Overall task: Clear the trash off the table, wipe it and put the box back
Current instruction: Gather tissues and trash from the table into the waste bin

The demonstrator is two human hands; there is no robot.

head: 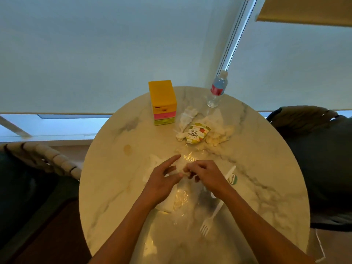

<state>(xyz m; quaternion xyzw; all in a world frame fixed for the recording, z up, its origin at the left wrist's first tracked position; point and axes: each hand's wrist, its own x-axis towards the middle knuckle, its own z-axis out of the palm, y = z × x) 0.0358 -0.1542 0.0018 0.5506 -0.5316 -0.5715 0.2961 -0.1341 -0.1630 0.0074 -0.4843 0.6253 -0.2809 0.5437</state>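
Note:
On the round marble table (106,180), my left hand (162,181) and my right hand (205,178) meet over a clear plastic bag (182,199) and white napkins (163,204). Both hands pinch the bag's crumpled top edge, and the left index finger points outward. A white plastic fork (210,220) lies to the right of the bag, with a plastic knife (229,171) and a round green-rimmed sticker (233,179) beyond my right wrist. Farther back lie crumpled tissues (185,118) and a "Hello Summer" paper cup (197,133). A yellow, pink and green drawer box (163,102) stands at the far edge.
A water bottle (217,90) stands at the table's far right edge. A brownish round stain (128,149) marks the tabletop to the left. Woven chairs sit on the left (47,159) and right (304,119). Window blinds hang behind the table.

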